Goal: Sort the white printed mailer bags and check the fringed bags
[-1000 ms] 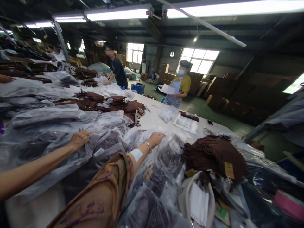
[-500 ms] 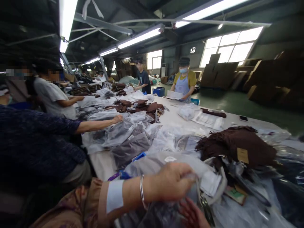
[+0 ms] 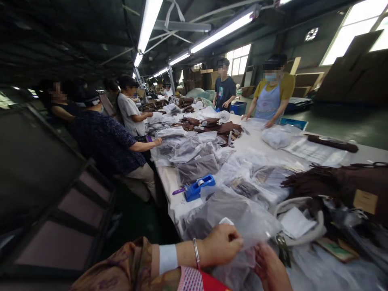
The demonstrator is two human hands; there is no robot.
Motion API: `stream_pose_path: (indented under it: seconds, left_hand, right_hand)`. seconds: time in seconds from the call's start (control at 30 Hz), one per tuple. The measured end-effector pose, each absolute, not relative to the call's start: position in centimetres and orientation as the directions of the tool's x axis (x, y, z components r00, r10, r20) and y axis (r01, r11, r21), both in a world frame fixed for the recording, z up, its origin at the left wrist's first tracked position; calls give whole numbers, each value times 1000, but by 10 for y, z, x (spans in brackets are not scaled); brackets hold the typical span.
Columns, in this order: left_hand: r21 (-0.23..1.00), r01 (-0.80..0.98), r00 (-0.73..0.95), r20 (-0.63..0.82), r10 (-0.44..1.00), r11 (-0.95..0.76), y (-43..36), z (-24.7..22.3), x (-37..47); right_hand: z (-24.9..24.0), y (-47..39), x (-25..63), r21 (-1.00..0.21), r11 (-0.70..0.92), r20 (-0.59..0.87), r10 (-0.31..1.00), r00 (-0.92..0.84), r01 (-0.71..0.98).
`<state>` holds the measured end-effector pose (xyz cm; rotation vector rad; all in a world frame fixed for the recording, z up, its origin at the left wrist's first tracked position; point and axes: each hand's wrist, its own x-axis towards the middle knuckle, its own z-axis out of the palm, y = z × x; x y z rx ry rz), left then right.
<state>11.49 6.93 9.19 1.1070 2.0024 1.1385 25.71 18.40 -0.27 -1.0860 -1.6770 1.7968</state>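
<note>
The clear plastic bag (image 3: 242,210), with something grey inside and a white label near its lower edge, lies at the near part of the table (image 3: 165,180), its near end in front of the person. The left hand (image 3: 221,245) has curled fingers, thumb and forefinger pinching the plastic at that end. The right hand (image 3: 271,264) is beside it, its fingers against the plastic; whether they grip is blurred.

The bag looks light, limp and slippery, its film likely to slide or crease, and thin enough to tear if pulled hard. A hold at both corners of the near end, or one that takes in the grey contents, should be surest.

Just beyond sits a blue tape dispenser (image 3: 200,188); to the right, a pale bag (image 3: 320,221) with white paper and brown fringed goods (image 3: 339,180). Across the table, a co-worker in an apron (image 3: 268,101) handles more plastic.
</note>
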Motion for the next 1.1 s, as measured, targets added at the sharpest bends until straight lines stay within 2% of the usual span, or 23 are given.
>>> stream_pose_path:
  seconds: [0.1,0.2,0.27,0.33,0.4,0.47,0.5,0.57,0.6,0.63,0.73,0.8,0.83,0.9,0.97,1.03,1.1]
  left_hand:
    - [951,191,-598,-84,797,244,63,111,120]
    - [987,37,-669,-94,738,159,56,126,116]
    - [993,-2,-717,-85,692,119,51,132,111]
    - [996,2,-741,-62,669,95,47,137,108]
    - [996,2,-714,-64,697,93,46,140,109]
    - [994,17,-649,-73,757,110,47,142,112]
    - [992,35,-619,-70,782,117,48,143,114]
    - [990,73,-598,-54,799,121,49,144,114]
    - [990,78,-609,-47,792,119,48,145,113]
    - [991,70,-629,-46,776,116,48,145,111]
    - [994,12,-681,-74,729,112,44,145,103]
    - [993,-3,-680,-86,728,114,43,144,101]
    - [993,-6,-668,-90,739,115,44,143,102]
    - [993,-13,-620,-97,778,114,46,141,106]
    - [994,-1,-582,-92,808,112,50,139,110]
    - [992,41,-574,-76,815,121,51,137,112]
    - [984,106,-598,-53,800,145,49,135,111]
  right_hand:
    - [8,178,250,-923,-312,-384,698,-605,226]
    - [8,183,250,-916,-279,-396,744,-539,288]
    - [10,188,258,-921,-227,-359,811,-462,317]
    - [23,189,265,-944,-53,-193,892,-410,327]
    - [47,185,265,-930,261,120,883,-454,261]
    - [73,177,257,-830,550,377,678,-631,96]
    - [84,173,250,-781,625,418,522,-743,0]
    - [90,172,240,-740,667,313,228,-922,-86]
    - [86,175,237,-727,685,204,154,-967,-44]
    - [77,180,237,-696,716,91,160,-983,52]
    - [41,205,250,-477,746,-159,446,-881,464]
    - [27,217,260,-364,718,-194,564,-802,593]
    - [26,220,262,-364,719,-164,576,-801,592]
    - [32,218,260,-458,723,-36,566,-824,517]
    - [41,212,252,-604,664,56,587,-808,441]
    - [42,207,244,-730,532,31,654,-756,430]
    - [35,204,238,-791,401,-14,742,-670,461]
